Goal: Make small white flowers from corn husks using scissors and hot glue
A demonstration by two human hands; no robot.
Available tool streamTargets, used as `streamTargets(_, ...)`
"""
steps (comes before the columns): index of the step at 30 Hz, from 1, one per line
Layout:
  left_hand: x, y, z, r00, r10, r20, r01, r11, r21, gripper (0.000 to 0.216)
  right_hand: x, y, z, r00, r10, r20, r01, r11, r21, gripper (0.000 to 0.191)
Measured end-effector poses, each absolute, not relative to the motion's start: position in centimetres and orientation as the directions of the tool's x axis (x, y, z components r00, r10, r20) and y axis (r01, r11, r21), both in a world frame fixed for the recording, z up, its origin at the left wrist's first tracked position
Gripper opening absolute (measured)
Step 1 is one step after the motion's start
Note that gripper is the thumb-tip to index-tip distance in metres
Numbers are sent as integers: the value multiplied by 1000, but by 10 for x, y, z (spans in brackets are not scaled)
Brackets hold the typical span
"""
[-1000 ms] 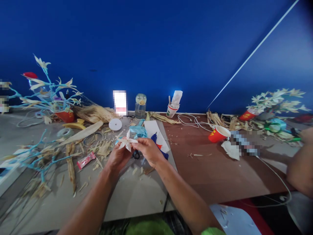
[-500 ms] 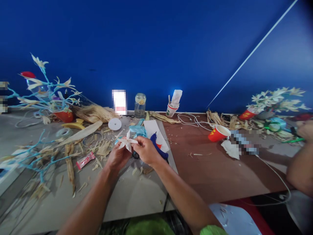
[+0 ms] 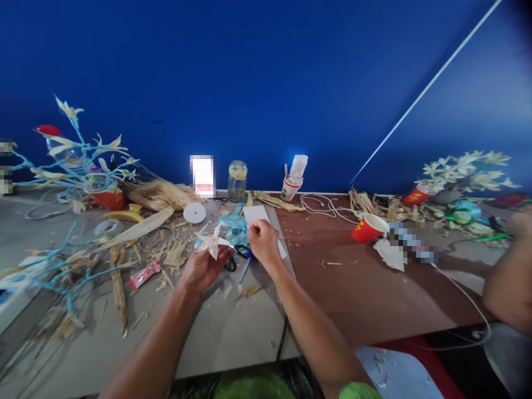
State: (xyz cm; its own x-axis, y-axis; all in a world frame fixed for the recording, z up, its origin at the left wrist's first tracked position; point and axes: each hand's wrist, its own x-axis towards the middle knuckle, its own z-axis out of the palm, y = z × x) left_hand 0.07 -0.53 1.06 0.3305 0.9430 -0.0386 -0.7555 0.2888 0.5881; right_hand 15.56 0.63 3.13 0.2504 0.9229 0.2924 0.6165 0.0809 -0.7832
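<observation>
My left hand (image 3: 206, 267) is closed around the base of a pale star-shaped flower (image 3: 213, 241), apparently made of dried husk. Its pointed petals face up. To the right, my right hand (image 3: 265, 241) is curled into a grip on the blue glue gun (image 3: 250, 253), mostly hidden by the fingers. The gun's front end points left, close to the flower. Black scissor handles (image 3: 230, 264) lie below, between the hands. Light blue ribbon (image 3: 233, 223) and a white sheet (image 3: 256, 214) lie behind them.
Blue-wrapped branches (image 3: 85, 152) with husk flowers rise from a red cup at left. Husk scraps (image 3: 177, 254), a white spool (image 3: 194, 213) and a glass jar (image 3: 237, 183) surround the work. A red cup (image 3: 369, 227) stands right. Another person's arm (image 3: 509, 271) rests at far right.
My right hand has left the flower, moved right and taken hold of the glue gun, which has shifted left off the white sheet. My left hand still holds the flower.
</observation>
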Motion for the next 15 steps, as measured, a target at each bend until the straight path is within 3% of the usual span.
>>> streamTargets(3, 0, -4, 5, 313, 948, -54, -764, 286, 578, 12, 161, 9, 29, 248, 948, 199, 464, 64, -883, 35)
streamTargets(7, -2, 0, -3, 257, 963, -83, -784, 258, 565, 16, 157, 6, 35, 225, 956, 190, 115, 167, -979, 19)
streamTargets(10, -3, 1, -7, 235, 970, -63, -785, 227, 576, 18, 156, -1, 45, 81, 986, 146, -119, 155, -981, 24)
streamTargets(12, -4, 1, -7, 236, 970, -49, -770, 218, 599, 17, 156, -7, 52, -39, 990, 137, -182, 128, -975, 34)
streamTargets(15, -3, 0, -6, 265, 964, -28, -734, 220, 642, 17, 155, -14, 59, -145, 981, 125, -108, 110, -988, 39)
